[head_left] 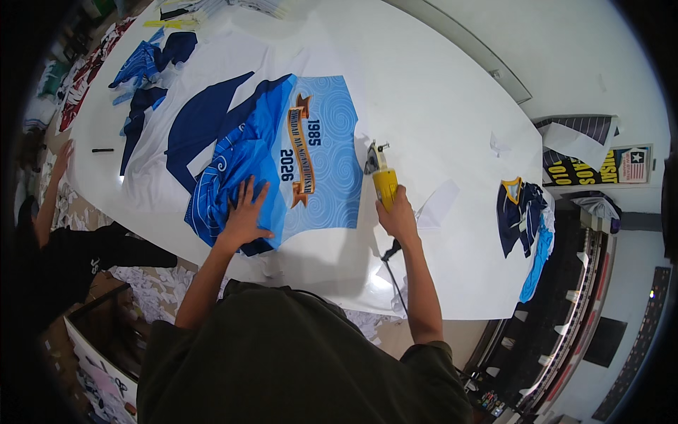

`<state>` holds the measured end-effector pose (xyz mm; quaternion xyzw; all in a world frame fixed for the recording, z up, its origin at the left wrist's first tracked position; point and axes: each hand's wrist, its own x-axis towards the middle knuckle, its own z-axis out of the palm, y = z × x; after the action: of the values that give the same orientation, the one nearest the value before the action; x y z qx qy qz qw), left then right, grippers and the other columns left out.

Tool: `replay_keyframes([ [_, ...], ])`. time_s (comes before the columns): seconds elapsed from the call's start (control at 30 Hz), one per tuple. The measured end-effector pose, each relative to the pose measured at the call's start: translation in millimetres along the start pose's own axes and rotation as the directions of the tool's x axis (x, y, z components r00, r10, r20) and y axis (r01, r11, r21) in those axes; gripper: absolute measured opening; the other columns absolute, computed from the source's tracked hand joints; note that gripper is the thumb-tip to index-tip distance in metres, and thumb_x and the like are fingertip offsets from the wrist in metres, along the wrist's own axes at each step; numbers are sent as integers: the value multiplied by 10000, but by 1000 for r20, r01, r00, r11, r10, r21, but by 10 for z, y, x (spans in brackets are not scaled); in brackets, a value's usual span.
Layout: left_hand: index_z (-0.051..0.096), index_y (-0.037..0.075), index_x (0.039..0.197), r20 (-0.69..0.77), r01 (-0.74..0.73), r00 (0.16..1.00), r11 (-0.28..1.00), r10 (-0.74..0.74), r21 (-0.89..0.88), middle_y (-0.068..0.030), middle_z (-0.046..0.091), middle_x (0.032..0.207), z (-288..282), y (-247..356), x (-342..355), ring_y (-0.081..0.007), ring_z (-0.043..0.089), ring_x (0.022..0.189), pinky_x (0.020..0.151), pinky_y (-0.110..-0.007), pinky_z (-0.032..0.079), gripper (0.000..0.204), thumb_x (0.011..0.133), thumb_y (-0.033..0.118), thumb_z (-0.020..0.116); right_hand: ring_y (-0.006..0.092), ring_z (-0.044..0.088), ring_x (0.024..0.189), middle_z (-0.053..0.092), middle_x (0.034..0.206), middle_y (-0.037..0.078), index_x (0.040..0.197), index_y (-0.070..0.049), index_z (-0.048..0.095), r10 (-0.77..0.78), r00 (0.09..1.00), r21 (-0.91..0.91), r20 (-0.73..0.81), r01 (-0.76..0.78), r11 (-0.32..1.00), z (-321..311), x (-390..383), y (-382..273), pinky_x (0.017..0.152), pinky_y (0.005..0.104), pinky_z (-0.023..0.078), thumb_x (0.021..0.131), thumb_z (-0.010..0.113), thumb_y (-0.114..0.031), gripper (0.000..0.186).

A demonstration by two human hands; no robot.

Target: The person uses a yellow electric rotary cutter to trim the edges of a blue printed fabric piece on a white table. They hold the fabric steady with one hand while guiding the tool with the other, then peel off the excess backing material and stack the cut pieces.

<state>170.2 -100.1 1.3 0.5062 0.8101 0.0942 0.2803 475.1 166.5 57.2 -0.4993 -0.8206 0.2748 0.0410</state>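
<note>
In the head view, your right hand (399, 218) is grasping a yellow cutter (385, 186), its fingers wrapping around the body, while your left hand (247, 215) is resting on blue cloth (263, 152) with fingers spread and unclenched. The cloth is covering part of the white table (452, 106) in front of you, its folds bunching under and around the left hand and its light blue panel (333, 169) extending to the right.

The panel's long axis is running away from your body, and its right edge is facing the cutter. The cutter's head (373, 159) is standing just beside that edge, a narrow strip of table showing between; the tool is pointing away from you, leaning slightly left. Of your two hands, the right is sitting nearer this edge, with the panel lying to its left. A dark cord (400, 286) is trailing toward you.

As for writing, dark numerals are flanking a printed orange-brown ribbon (302, 150) on the panel, and small lettering is following the ribbon, all turning sideways to you. At far right, a poster (625, 166) is showing large lettering in yellow and black.
</note>
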Motion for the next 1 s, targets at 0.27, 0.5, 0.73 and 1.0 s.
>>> replay_keyframes([
  [0.27, 193, 280, 1668, 27, -32, 999, 999, 31, 24, -135, -26, 1743, -22, -276, -112, -395, 4, 1601, 1177, -781, 145, 1479, 444, 464, 1003, 518, 666, 1030, 633, 1187, 346, 1385, 33, 359, -44, 973, -87, 227, 65, 994, -251, -470, 341, 870, 556, 551, 920, 675, -243, 626],
  [0.5, 208, 287, 1665, 34, -15, 999, 1000, 15, 19, -125, -17, 1745, -51, -239, -107, -383, 3, 1604, 1182, -774, 148, 1469, 440, 451, 1001, 516, 670, 995, 642, 1151, 332, 1377, 24, 365, -131, 967, -90, 218, 153, 984, -265, -302, 339, 828, 548, 564, 902, 688, -227, 627],
  [0.73, 211, 288, 1666, 16, -25, 1000, 1000, 25, 14, -124, -20, 1746, -32, -253, -114, -387, 2, 1604, 1188, -766, 139, 1458, 448, 440, 999, 512, 673, 971, 636, 1145, 335, 1349, 8, 371, -150, 964, -86, 218, 172, 981, -244, -233, 254, 803, 558, 557, 899, 692, -221, 598],
  [1.0, 221, 287, 1662, 1, -30, 1000, 1000, 30, -9, -121, -18, 1747, -30, -283, -127, -387, 4, 1604, 1173, -779, 161, 1443, 456, 403, 1005, 533, 666, 967, 643, 1118, 338, 1324, 6, 358, -111, 973, -65, 201, 126, 990, -108, -153, 76, 803, 572, 550, 908, 680, -234, 579],
])
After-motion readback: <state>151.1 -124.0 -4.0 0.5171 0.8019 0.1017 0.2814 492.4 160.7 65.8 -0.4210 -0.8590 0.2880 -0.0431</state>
